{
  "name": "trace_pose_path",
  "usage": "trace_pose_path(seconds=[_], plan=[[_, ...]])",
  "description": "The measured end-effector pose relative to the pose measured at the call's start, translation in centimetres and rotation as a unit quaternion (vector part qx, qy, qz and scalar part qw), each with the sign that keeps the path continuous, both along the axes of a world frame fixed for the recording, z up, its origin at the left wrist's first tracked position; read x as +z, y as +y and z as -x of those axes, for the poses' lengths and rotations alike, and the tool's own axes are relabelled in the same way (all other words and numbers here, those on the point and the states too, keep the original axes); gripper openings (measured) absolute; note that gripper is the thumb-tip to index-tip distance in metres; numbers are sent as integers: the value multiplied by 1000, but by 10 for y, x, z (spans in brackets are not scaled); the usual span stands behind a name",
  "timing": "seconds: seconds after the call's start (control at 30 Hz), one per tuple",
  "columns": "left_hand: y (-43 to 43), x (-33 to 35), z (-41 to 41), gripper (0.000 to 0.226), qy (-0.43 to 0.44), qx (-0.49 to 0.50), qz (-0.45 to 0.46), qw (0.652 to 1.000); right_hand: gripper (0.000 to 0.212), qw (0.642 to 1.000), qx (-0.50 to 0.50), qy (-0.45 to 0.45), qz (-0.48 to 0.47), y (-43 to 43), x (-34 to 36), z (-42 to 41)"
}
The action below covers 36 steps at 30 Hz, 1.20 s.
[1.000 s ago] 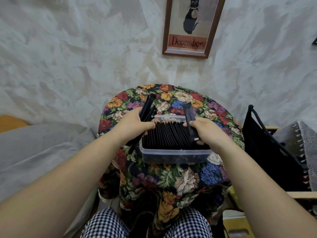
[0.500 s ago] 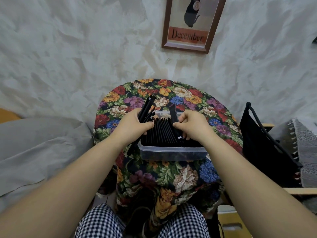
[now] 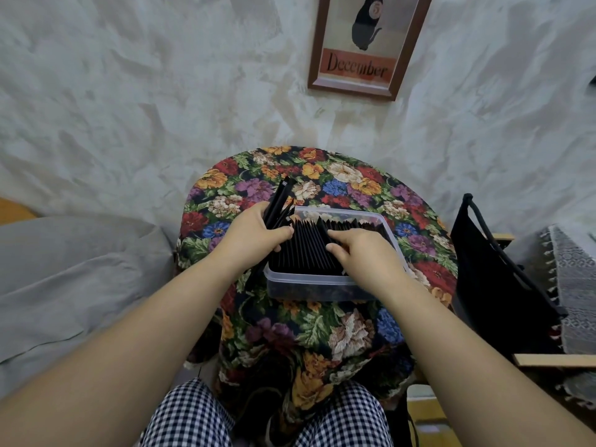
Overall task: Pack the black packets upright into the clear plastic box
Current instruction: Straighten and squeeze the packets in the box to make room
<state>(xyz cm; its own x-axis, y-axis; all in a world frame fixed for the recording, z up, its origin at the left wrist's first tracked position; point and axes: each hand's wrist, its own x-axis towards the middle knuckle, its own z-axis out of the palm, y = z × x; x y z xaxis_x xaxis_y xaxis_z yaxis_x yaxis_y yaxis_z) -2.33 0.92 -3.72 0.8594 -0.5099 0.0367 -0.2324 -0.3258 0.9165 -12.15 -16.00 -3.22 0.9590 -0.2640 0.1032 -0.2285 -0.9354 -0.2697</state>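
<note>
A clear plastic box (image 3: 309, 285) sits on a round table under a floral cloth (image 3: 338, 327). Several black packets (image 3: 306, 250) stand upright in a tight row inside it. My left hand (image 3: 254, 232) is at the box's left edge, closed around a bundle of long black packets (image 3: 279, 201) that stick up and away from me. My right hand (image 3: 361, 250) lies over the middle of the row, fingers pressing into the packets' tops around one packet whose upper end pokes out beside my fingers. The right part of the box looks less filled.
A framed "December" picture (image 3: 364, 50) hangs on the pale wall behind. Grey fabric (image 3: 71, 279) lies to the left. A black bag (image 3: 496, 275) on a wooden-framed seat stands to the right. My checked trousers (image 3: 200, 414) are below the table.
My right hand carried one black packet from above the box's right side leftward and down into the row. My left hand kept holding its bundle.
</note>
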Motion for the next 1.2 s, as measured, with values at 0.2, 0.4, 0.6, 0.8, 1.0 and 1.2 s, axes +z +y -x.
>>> trace_pose_path(seconds=[0.2, 0.4, 0.6, 0.8, 1.0, 1.2], plan=[[1, 1, 0, 31, 5, -5, 2, 1000, 35, 999, -14, -10, -29, -6, 4, 9], [2, 4, 3, 30, 5, -10, 0, 1000, 34, 1000, -17, -10, -24, -2, -2, 16], [4, 12, 7, 14, 11, -7, 42, 999, 29, 999, -10, -17, -32, -1, 0, 18], [-12, 24, 17, 14, 95, 1, 149, 984, 11, 962, -36, -106, -248, 2, 16, 20], [-46, 33, 29, 14, 110, 33, 224, 968, 13, 884, -1, -73, -462, 17, 36, 21], [-53, 31, 38, 26, 115, 41, 216, 969, 16, 851, -39, -44, -522, 16, 29, 19]])
